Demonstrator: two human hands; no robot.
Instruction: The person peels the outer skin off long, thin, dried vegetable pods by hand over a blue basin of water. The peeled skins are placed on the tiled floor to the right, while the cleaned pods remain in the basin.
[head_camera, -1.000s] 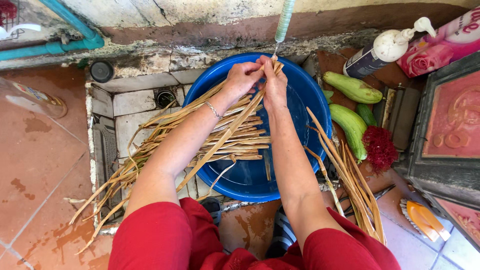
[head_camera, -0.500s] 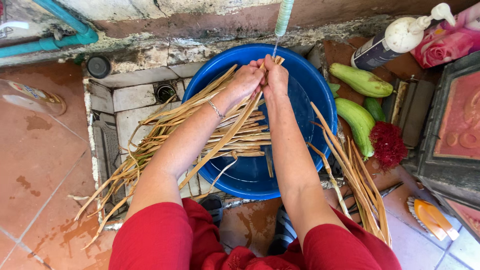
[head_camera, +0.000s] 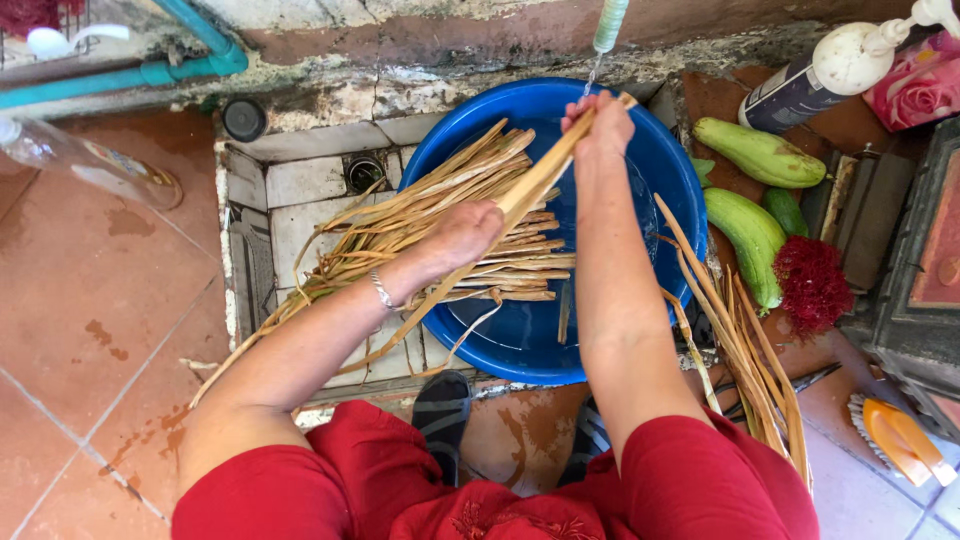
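Head view: right hand (head_camera: 600, 120) pinches strip (head_camera: 540, 180) end at 12 o'clock under tap (head_camera: 608, 22) stream; left hand (head_camera: 462, 232) clamps strip lower, over basin (head_camera: 665, 170) catching runoff; bundle (head_camera: 420, 215) at 9 o'clock.

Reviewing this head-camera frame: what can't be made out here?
- Left hand: fingers wrapped under the strip, so the grip is hidden.
- Basin floor: covered by the bundle of strips and the arms.
- Pump bottle: spout cut by the top edge.
- Scrub brush: partly cut off near the right edge.
- Feet: hidden by red clothing.
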